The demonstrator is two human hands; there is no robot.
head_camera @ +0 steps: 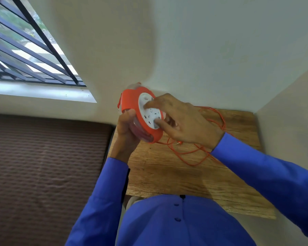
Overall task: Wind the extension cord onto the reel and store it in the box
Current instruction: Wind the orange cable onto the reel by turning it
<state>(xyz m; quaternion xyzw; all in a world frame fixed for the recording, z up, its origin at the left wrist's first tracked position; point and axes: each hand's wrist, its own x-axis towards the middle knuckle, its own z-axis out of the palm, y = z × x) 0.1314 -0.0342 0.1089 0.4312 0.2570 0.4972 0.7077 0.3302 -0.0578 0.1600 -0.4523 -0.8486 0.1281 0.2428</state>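
Observation:
An orange cord reel (pixel 132 100) with a white socket face (pixel 150 110) is held up above the far left part of a wooden table (pixel 176 174). My left hand (pixel 126 126) grips the reel's rim from below, thumb on the orange band. My right hand (pixel 181 119) rests on the white face, with fingertips and thumb pressed on it. Loose orange cord (pixel 194 157) lies in loops on the table behind and under my right wrist, running up to the reel's lower edge. Its plug tip (pixel 178 143) shows near the reel. No box is in view.
The table stands in a corner between a cream back wall (pixel 203 50) and a side wall (pixel 291 103) on the right. A barred window (pixel 25 50) is upper left. A brown ribbed surface (pixel 43 166) lies to the left of the table.

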